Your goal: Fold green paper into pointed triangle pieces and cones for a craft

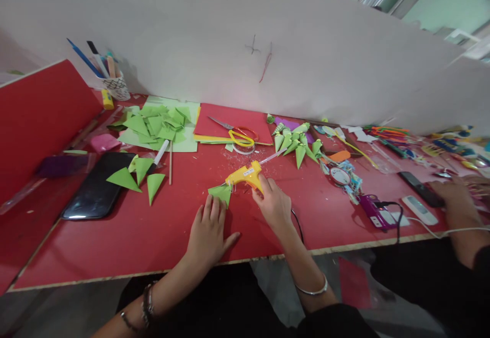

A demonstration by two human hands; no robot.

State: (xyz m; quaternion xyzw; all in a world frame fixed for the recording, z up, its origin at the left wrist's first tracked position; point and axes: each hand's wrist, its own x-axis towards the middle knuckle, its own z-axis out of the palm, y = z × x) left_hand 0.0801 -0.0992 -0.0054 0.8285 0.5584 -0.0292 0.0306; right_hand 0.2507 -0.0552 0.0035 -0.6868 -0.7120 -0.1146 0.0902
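Note:
My right hand [274, 202] is closed round the handle of a yellow hot glue gun [246, 175], with a clear glue stick [273, 155] poking from its back. The gun's nozzle points left, at the upper edge of a small green paper piece [222, 193] lying on the red table. My left hand [210, 228] rests flat on the table, fingertips on that paper and thumb spread out. Several green paper cones [153, 187] lie to the left, some on the edge of a black phone [98, 187]. More paper cones [294, 141], with rolled tips, are grouped behind the gun.
Yellow-handled scissors [241, 135] lie on red paper sheets [237, 116]. A heap of green paper pieces [156, 123] sits at the back left near a cup of pens [116, 87]. On the right are a purple power strip [377, 212], a white remote [420, 210] and another person's hand [454, 195].

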